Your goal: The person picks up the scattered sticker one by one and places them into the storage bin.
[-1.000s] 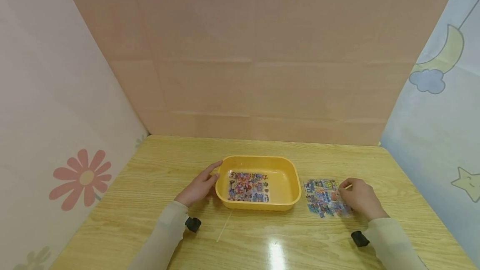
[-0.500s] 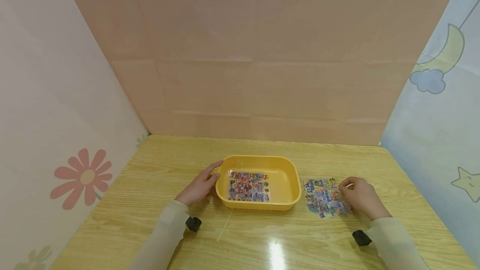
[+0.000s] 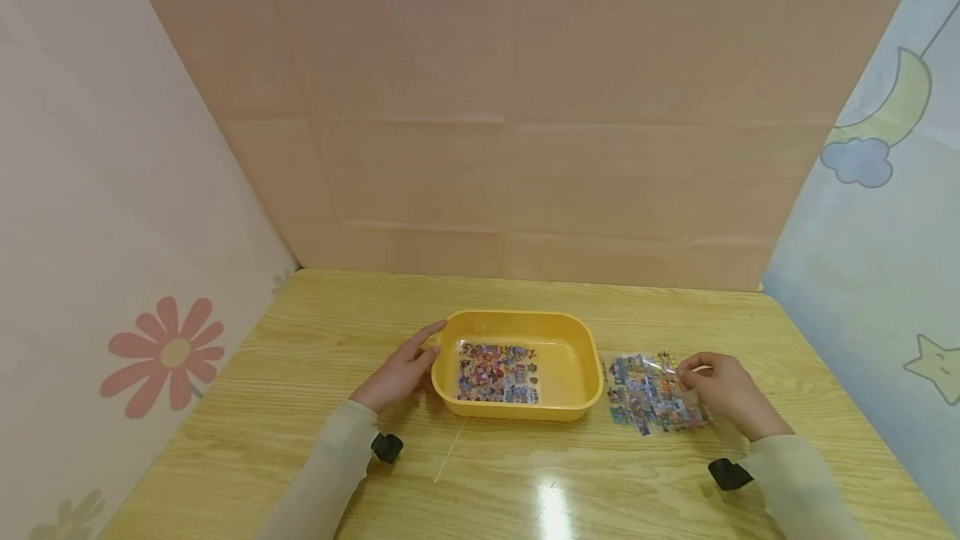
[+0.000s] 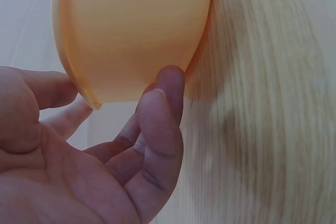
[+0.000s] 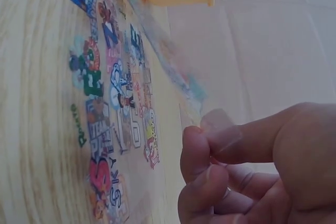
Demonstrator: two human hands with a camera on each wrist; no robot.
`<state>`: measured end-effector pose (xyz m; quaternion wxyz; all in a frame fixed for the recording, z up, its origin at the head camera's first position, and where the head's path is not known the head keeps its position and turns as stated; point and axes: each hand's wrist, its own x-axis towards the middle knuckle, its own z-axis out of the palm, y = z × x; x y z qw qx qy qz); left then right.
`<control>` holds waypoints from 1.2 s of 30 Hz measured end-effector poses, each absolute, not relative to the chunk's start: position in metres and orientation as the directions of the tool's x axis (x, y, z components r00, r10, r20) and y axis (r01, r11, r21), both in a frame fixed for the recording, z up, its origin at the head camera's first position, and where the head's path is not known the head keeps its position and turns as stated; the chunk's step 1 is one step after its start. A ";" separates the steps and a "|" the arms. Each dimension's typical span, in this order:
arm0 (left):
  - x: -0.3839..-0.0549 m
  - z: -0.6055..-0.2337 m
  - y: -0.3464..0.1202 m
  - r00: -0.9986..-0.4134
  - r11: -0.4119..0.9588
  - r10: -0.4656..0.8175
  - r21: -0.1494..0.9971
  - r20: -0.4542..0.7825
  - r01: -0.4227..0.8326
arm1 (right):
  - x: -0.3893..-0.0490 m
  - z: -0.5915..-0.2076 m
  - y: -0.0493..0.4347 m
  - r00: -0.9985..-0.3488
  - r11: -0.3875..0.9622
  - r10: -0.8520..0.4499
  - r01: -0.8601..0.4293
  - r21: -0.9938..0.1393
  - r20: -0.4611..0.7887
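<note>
My left hand [image 3: 399, 369] holds the left end of a yellow plastic tray [image 3: 576, 365]; in the left wrist view, its fingers meet the tray's rim and outer wall [image 4: 136, 35]. Right of the tray lies a stack of clear sticker sheets [image 3: 647, 398] printed with small colourful figures and letters. Between thumb and fingertips, my right hand [image 3: 723, 390] pinches the right edge of the top sheet. In the right wrist view, this sticker sheet [image 5: 176, 69] slants up off the printed sheet [image 5: 118, 103] beneath. How many sheets lie below cannot be told.
Inside the tray, on its left side, lies another printed sticker sheet [image 3: 491, 375]. A thin pale strip [image 3: 450, 452] is on the wooden table [image 3: 360, 307] in front of the tray. A brown papered panel [image 3: 480, 148] stands behind, with patterned panels on both sides.
My right hand has turned slightly and shifted a little right, and the top sticker sheet's pinched edge has risen. The left hand and tray stay in place.
</note>
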<state>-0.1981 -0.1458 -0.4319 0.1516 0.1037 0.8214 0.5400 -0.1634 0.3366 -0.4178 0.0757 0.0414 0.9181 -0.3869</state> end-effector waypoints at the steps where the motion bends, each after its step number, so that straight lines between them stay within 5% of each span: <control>1: -0.198 -0.432 -0.146 -0.933 0.394 0.333 0.919 -0.137 0.006 | -0.164 -0.417 0.337 -0.985 0.693 0.017 0.136 -0.708 -0.172; 36: -0.200 -0.435 -0.146 -0.936 0.389 0.325 0.921 -0.136 0.001 | -0.161 -0.403 0.347 -0.976 0.624 0.000 0.170 -0.763 -0.218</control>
